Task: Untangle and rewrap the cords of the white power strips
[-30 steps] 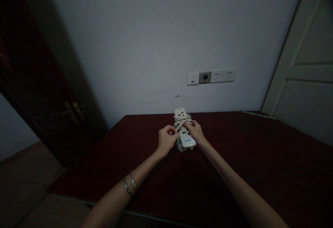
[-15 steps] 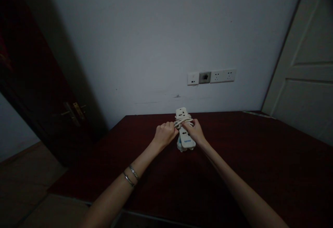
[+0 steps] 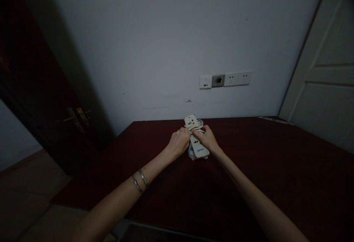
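Note:
A white power strip [image 3: 200,150] with blue lettering stands over the dark red table, tilted a little, its far end pointing at the wall. Its white cord [image 3: 195,125] is wound around the middle in several turns. My left hand [image 3: 179,141] is closed on the cord at the strip's left side. From the right, my right hand [image 3: 207,138] grips the strip, with the thumb lying across its top by the windings. Something pale and rounded shows beneath the near end; I cannot make out what it is.
The dark red table [image 3: 166,183] reaches back to a pale wall [image 3: 155,50]. Wall sockets [image 3: 234,79] and a grey switch plate [image 3: 218,80] sit above its back edge. A dark door [image 3: 41,87] with a brass handle is at left, a white door [image 3: 329,98] at right.
The strip's far end has swung slightly to the left. My left hand has moved a little right, closer against the strip, while my right hand keeps its grip.

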Tool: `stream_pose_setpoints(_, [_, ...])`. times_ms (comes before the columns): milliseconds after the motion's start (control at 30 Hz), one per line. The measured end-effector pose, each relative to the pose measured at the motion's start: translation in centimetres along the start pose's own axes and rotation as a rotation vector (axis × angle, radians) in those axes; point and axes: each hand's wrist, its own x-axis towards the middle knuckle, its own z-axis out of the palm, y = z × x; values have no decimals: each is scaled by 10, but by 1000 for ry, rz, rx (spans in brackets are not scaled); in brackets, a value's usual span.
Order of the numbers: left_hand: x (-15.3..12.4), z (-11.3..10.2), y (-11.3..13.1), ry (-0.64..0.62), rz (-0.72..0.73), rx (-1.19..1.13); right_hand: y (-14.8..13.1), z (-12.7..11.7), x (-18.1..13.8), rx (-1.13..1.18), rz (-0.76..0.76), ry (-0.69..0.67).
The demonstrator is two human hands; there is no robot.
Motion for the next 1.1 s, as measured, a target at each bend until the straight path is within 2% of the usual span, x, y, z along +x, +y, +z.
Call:
stream_pose_setpoints(300, [0,-2,-9,-14,-7,-93,-6,-5,-3,-11,-33,-38])
stream_pose_setpoints(833, [3,-5,-25,-24,153,-221,-4,-10,-4,-6,-45,-124])
stream_pose_setpoints(1100, [3,-2,-36,-42,261,-257,-9,-9,-11,79,24,-201])
